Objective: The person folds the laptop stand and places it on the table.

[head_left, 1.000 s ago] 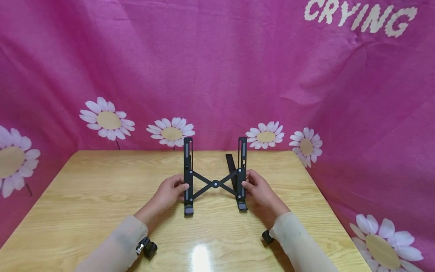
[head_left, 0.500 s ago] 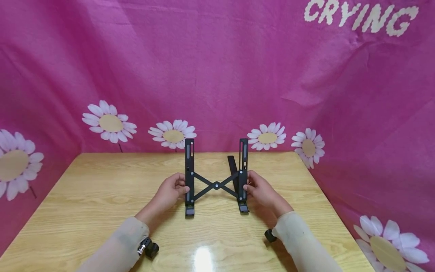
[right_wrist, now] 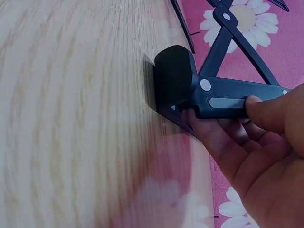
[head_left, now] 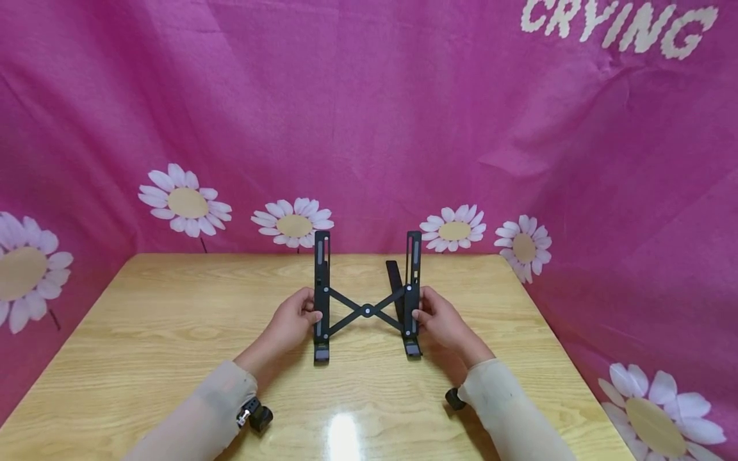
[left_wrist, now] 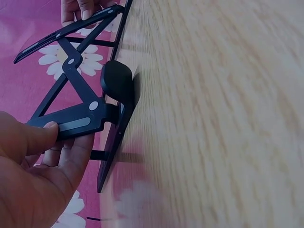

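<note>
A black folding laptop stand (head_left: 367, 311) stands unfolded on the wooden table, its two side arms raised and joined by an X-shaped brace. My left hand (head_left: 292, 318) grips the left arm, thumb on the grey pad strip and fingers beneath, as the left wrist view shows at the left hand (left_wrist: 42, 166). My right hand (head_left: 442, 322) pinches the right arm the same way; in the right wrist view the right hand (right_wrist: 266, 152) has its thumb on the strip (right_wrist: 227, 103). Front lips (right_wrist: 175, 76) of the stand sit low at the table surface.
The light wooden table (head_left: 173, 307) reaches back to a pink cloth (head_left: 369, 128) printed with daisies, which hangs behind and at both sides. Small black wrist cameras are strapped near both sleeves (head_left: 210, 403).
Both hands keep their hold on the stand's arms. The whole head view shifts slightly; the stand keeps its shape and its place on the table.
</note>
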Available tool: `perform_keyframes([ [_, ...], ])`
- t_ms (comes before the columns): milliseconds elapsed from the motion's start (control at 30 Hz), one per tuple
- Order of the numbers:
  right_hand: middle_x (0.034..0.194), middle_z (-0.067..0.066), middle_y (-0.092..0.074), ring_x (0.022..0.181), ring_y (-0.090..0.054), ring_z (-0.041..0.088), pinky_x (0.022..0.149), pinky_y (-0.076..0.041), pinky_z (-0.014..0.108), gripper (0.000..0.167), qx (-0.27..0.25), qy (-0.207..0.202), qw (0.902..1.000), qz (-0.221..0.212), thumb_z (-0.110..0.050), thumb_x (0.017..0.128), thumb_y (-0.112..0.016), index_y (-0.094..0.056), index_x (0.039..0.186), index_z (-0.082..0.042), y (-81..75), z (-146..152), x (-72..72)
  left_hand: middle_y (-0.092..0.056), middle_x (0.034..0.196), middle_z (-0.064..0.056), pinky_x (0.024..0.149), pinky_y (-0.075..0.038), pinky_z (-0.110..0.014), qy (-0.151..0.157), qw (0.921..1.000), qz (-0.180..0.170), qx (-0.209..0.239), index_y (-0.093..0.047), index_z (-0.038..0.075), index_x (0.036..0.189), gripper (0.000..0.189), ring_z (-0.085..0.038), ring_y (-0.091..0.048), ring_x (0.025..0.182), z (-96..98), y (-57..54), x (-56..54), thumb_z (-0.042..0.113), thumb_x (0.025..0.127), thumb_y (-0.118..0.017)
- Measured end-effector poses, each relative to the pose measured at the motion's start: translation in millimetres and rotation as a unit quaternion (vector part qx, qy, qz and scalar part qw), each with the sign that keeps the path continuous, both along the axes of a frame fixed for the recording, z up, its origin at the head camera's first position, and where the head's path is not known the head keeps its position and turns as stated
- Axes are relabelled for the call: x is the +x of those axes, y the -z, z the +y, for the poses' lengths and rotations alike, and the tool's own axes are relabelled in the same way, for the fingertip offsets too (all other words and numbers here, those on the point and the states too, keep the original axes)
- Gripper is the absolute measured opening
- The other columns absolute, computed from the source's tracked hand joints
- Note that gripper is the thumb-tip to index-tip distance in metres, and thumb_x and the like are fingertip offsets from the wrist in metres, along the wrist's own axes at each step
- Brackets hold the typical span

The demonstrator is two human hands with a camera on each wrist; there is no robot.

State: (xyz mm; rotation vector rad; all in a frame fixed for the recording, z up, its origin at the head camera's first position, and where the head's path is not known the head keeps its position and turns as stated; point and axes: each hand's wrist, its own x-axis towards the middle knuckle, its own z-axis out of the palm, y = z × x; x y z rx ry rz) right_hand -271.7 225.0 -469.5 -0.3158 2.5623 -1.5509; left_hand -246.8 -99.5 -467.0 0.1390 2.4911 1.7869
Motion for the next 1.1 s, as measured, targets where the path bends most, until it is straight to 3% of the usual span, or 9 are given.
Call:
perform_keyframes([
  [267,0.099,0.020,-0.062,0.087,-0.067,0.026,0.074,-0.063,0.043,0.020,-0.019,-0.006,0.9998,0.004,0.003,0.104,-0.052,-0.053,0.123,-0.001,6.4,-11.6,1.0,-0.061,0.098,-0.013,0.075,-0.061,-0.042,-0.005,0.9998,0.000,0.020,-0.060,-0.001,0.116,0.018,-0.021,-0.061,0.085,6.7,5.2,-2.2,-0.006,0.099,-0.058],
  [567,0.098,0.013,-0.059,0.088,-0.065,0.025,0.074,-0.063,0.041,0.019,-0.012,0.021,0.9997,-0.010,0.002,0.103,-0.055,-0.056,0.119,-0.008,4.7,-15.4,0.2,-0.063,0.096,-0.012,0.074,-0.060,-0.039,-0.003,0.9999,0.001,0.015,-0.062,0.002,0.115,0.016,-0.021,-0.063,0.084,9.5,5.7,-4.7,-0.004,0.099,-0.060],
  [800,0.095,0.013,-0.059,0.086,-0.063,0.023,0.073,-0.062,0.042,0.019,-0.026,0.007,0.9996,-0.011,0.004,0.101,-0.057,-0.057,0.118,-0.005,5.1,-24.0,-2.4,-0.064,0.095,-0.014,0.071,-0.060,-0.038,0.000,0.9996,0.003,0.029,-0.062,-0.001,0.115,0.018,-0.021,-0.064,0.082,9.3,5.9,-5.0,-0.008,0.098,-0.060],
  [1100,0.096,0.013,-0.058,0.085,-0.063,0.023,0.073,-0.062,0.039,0.019,-0.036,0.019,0.9989,-0.021,0.003,0.101,-0.057,-0.058,0.118,-0.006,3.6,-33.4,0.3,-0.065,0.096,-0.012,0.074,-0.061,-0.042,-0.007,0.9997,-0.002,0.025,-0.063,0.002,0.115,0.019,-0.022,-0.064,0.084,12.2,7.1,-7.0,-0.006,0.098,-0.061],
])
